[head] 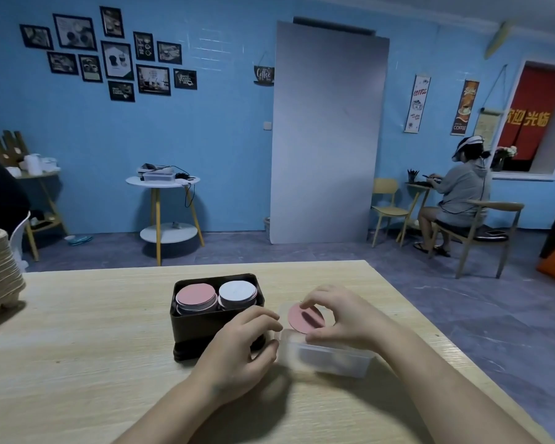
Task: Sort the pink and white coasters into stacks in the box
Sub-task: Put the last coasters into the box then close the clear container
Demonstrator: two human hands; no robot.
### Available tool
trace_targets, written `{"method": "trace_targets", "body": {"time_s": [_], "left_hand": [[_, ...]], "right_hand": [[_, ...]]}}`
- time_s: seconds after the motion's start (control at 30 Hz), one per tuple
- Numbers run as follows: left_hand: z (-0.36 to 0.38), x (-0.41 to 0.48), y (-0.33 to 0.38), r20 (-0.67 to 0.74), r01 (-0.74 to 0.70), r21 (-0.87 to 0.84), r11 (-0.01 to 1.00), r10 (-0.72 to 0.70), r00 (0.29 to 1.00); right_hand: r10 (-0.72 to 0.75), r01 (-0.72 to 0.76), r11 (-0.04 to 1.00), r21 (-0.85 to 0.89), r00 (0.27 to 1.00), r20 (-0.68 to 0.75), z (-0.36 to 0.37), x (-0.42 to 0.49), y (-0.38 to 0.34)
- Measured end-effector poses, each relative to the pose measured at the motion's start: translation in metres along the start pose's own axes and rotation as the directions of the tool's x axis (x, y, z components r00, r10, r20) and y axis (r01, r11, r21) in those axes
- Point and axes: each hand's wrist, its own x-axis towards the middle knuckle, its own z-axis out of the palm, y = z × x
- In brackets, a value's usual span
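Pink round coaster (302, 322) — pinched by right hand (345, 315).

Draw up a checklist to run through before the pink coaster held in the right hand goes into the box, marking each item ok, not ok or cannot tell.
1. Right hand pinches the pink coaster firmly by its edge: ok.
2. Only one coaster is pinched: cannot tell.
3. Pink stack in the dark box has its top uncovered: ok.
4. Colours are kept apart, with the pink stack on the left and the white stack on the right: ok.
5. Left hand is not over the stacks: ok.
6. Clear plastic container still holds more coasters: cannot tell.
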Motion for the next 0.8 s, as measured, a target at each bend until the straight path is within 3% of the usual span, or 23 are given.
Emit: {"method": "trace_targets", "body": {"time_s": [0.2,0.43,0.57,0.8], "left_hand": [[-0.043,0.005,-0.004,-0.078,-0.051,0.07,0.996,0.056,0.995],[-0.101,-0.013,-0.042,-0.17,0.091,0.186,0.978,-0.059,0.984],[-0.113,-0.026,-0.054,-0.138,0.147,0.204,0.968,-0.12,0.983],[-0.116,-0.032,-0.06,-0.106,0.123,0.204,0.971,-0.103,0.989]], "right_hand": [[-0.012,0.021,0.996,0.084,0.995,-0.103,0.002,0.01,-0.011],[-0.016,0.049,0.987,0.15,0.977,-0.211,0.016,0.048,-0.052],[0.013,0.021,0.985,0.17,0.981,-0.196,0.03,0.081,-0.07],[0.069,-0.047,0.989,0.143,0.985,-0.155,0.054,0.114,-0.077]]}}
